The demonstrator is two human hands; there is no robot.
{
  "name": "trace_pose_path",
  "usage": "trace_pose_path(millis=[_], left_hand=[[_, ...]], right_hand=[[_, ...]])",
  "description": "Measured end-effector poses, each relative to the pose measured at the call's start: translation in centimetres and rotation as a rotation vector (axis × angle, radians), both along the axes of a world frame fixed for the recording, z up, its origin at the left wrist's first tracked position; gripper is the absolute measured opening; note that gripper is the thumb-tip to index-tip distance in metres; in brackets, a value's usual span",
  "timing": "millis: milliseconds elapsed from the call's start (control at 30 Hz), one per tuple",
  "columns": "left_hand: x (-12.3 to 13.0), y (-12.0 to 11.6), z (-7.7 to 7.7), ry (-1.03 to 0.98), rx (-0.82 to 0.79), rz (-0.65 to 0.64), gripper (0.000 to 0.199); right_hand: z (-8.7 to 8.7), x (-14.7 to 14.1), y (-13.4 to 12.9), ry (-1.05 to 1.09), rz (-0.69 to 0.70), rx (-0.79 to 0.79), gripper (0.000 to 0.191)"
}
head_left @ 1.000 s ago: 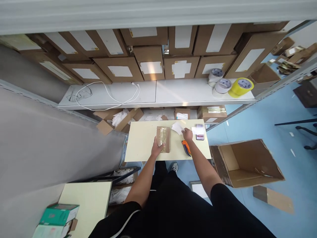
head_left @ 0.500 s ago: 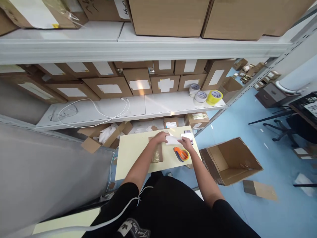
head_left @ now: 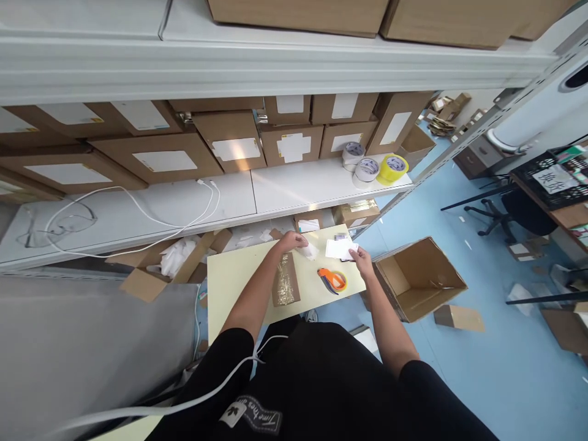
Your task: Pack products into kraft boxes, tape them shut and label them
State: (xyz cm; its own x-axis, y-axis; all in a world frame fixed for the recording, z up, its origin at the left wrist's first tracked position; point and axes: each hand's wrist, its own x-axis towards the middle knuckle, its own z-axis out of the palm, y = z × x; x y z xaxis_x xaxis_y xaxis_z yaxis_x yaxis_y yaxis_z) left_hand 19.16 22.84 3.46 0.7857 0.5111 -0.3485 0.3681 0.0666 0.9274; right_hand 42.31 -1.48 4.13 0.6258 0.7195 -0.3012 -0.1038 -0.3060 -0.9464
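My left hand [head_left: 293, 241] is closed on a thin, translucent whitish piece [head_left: 309, 251], perhaps film or backing paper, over the table [head_left: 239, 275]. To its right, my right hand [head_left: 362, 260] pinches the corner of a white paper label [head_left: 339, 248]. Under the label, a dark-edged flat item shows in part. Nearer my body lies an orange-handled tape cutter [head_left: 329, 279] with a yellow tape roll [head_left: 340, 283]. A flat brown cardboard package [head_left: 285, 288] wrapped in shiny tape sits below my left hand.
Behind the table, a shelf [head_left: 294, 193] carries labelled cartons [head_left: 234, 147], tape rolls [head_left: 366, 170] and a white cable [head_left: 133, 196]. An open carton [head_left: 420, 278] stands on the floor at the right. Another open box [head_left: 169, 263] with white filling is at the left.
My hands have moved apart. The left has drawn leftward with the translucent piece, while the right holds the white label further right. The view has shifted slightly.
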Motion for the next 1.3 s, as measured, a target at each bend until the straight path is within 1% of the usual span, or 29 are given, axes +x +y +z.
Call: trace_pose_path(millis=[67,133,167,233,300,333,400,433,467,500,567,633,667,700,767,833,933,1100,1300], left_hand=[[1.1,-0.9,-0.2,-0.027,0.022,0.027,0.047],[2.0,-2.1,-0.2,-0.048,0.069,0.122,0.056],[2.2,-2.6,-0.1,-0.053,0.089,0.177,0.06],[1.7,-3.6,0.1,-0.061,0.094,0.269,0.059],[0.1,-4.6,0.3,-0.069,0.052,0.283,0.055],[-1.0,-5.2,0.4,-0.069,0.025,0.256,0.052],[-3.3,-6.6,0.4,-0.041,-0.018,0.169,0.048],[-4.5,-7.5,0.4,-0.019,-0.034,0.158,0.047],[-5.6,-8.3,0.4,-0.004,-0.054,0.184,0.048],[-6.7,-9.2,0.5,-0.003,-0.084,0.246,0.049],[-8.5,-10.7,0.8,-0.054,-0.15,0.446,0.053],[-10.0,-11.7,1.6,-0.13,-0.19,0.64,0.059],[-10.6,-12.0,2.2,-0.157,-0.19,0.71,0.06],[-11.0,-12.1,2.8,-0.175,-0.182,0.761,0.061],[-11.8,-12.3,4.1,-0.198,-0.161,0.821,0.061],[-12.1,-12.3,5.3,-0.213,-0.144,0.848,0.061],[-12.2,-12.5,6.5,-0.228,-0.121,0.864,0.062],[-11.8,-12.9,7.6,-0.224,-0.097,0.852,0.061],[-11.0,-13.4,8.7,-0.226,-0.071,0.84,0.059]], right_hand=[[0.6,-0.7,0.4,0.03,0.049,0.024,0.052],[1.2,-1.7,1.2,0.025,0.109,0.037,0.048],[1.5,-2.2,1.7,0.001,0.14,0.032,0.044],[2.2,-3.0,2.7,-0.081,0.208,0.007,0.036],[2.8,-3.8,3.7,-0.167,0.295,-0.015,0.029],[3.0,-4.3,4.2,-0.192,0.346,-0.016,0.027],[3.3,-5.7,5.4,-0.192,0.445,-0.001,0.025],[3.3,-6.6,6.0,-0.175,0.482,0.014,0.027],[3.3,-7.5,6.6,-0.152,0.499,0.037,0.03],[3.2,-8.5,7.1,-0.129,0.486,0.062,0.034],[2.9,-10.6,7.7,-0.087,0.388,0.094,0.042],[2.8,-12.4,7.6,-0.032,0.32,0.087,0.044],[2.7,-13.1,7.3,0.003,0.329,0.073,0.043],[2.8,-13.8,6.9,0.04,0.367,0.057,0.042],[3.1,-14.8,5.9,0.113,0.461,0.05,0.039],[3.7,-15.5,5.1,0.159,0.494,0.069,0.036],[4.6,-16.1,4.5,0.183,0.473,0.107,0.032],[5.8,-15.9,4.3,0.176,0.443,0.142,0.029],[6.3,-15.4,3.9,0.196,0.423,0.167,0.028]])
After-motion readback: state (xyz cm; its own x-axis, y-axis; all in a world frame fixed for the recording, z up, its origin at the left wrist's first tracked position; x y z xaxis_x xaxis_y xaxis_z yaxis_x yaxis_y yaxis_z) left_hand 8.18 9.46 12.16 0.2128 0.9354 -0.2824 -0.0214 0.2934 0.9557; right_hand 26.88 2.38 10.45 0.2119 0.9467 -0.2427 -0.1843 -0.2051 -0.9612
